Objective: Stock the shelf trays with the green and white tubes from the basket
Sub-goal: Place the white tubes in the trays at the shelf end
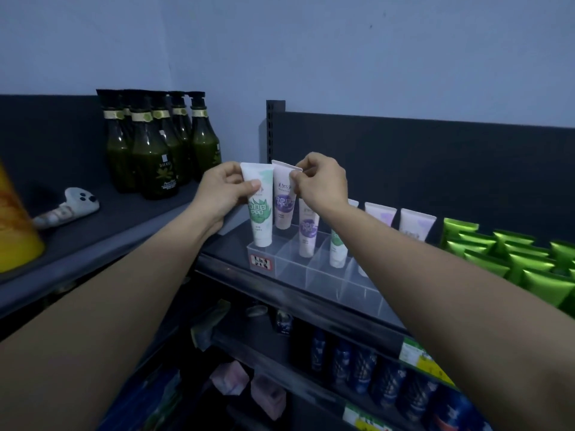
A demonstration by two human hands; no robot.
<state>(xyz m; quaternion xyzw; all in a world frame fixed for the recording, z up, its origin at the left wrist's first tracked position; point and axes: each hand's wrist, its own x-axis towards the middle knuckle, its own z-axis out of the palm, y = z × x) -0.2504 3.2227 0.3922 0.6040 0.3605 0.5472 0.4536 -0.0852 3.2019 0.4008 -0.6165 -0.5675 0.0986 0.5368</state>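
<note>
My left hand [224,191] grips a green and white tube [260,213] by its upper end; the tube stands cap-down in the leftmost front slot of the clear shelf tray [311,275]. Just right of it, my right hand [320,181] pinches the top seam of a purple and white tube [283,203] held upright over the tray. Another purple and white tube [308,234] and a second green and white tube [338,250] stand in slots further right. The basket is out of view.
Pale tubes [415,223] stand at the tray's back right, with bright green tubes [510,256] packed beyond. Dark green pump bottles [158,150] and a small white toy [79,202] sit on the left shelf, a yellow container [15,225] at far left. Blue bottles [373,368] fill lower shelves.
</note>
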